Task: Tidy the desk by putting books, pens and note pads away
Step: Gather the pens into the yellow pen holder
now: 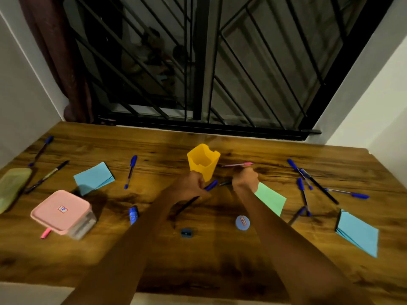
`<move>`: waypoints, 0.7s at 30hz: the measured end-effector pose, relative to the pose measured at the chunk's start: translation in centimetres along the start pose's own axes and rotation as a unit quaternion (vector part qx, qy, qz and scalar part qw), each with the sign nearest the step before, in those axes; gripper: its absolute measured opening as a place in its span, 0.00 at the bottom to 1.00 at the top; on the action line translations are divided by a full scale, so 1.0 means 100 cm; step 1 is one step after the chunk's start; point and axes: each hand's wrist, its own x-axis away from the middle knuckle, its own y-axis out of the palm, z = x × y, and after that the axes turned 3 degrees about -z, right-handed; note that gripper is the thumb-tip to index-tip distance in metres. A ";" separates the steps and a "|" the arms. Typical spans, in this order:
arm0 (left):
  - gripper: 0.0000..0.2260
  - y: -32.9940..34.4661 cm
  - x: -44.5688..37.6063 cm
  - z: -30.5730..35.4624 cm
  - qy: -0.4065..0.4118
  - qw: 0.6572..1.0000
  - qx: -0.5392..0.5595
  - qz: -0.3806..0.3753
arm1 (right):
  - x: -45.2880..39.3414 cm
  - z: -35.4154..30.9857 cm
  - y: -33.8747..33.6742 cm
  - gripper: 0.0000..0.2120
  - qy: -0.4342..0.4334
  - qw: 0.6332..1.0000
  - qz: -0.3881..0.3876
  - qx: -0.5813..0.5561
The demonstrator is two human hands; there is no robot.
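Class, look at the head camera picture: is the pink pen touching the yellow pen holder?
Apart. In the head view a strip of bare wooden desk shows between the yellow pen holder and the near tip of the pink pen.

Yellow pen holder (203, 160), pink-lidded box (60, 210), light-blue note pads (93, 177), wood-grain brown desk (198, 256).

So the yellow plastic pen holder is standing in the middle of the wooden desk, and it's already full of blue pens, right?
Not quite. The yellow plastic pen holder does stand in the middle of the wooden desk, but the head view shows it empty. The blue pens are scattered on the desktop, and the left hand is closed around one.
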 end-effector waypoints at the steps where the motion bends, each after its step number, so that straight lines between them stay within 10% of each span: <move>1: 0.08 -0.006 0.002 0.004 0.009 0.999 0.052 -0.010 | -0.001 -0.001 0.001 0.12 0.003 1.000 -0.005 0.018; 13: 0.09 -0.075 -0.020 0.044 0.092 0.941 0.265 0.190 | -0.031 -0.008 -0.003 0.16 0.063 0.990 -0.032 -0.119; 21: 0.09 -0.070 -0.042 0.057 0.054 0.910 0.267 0.312 | -0.026 -0.090 -0.036 0.07 -0.183 0.948 -0.046 -0.256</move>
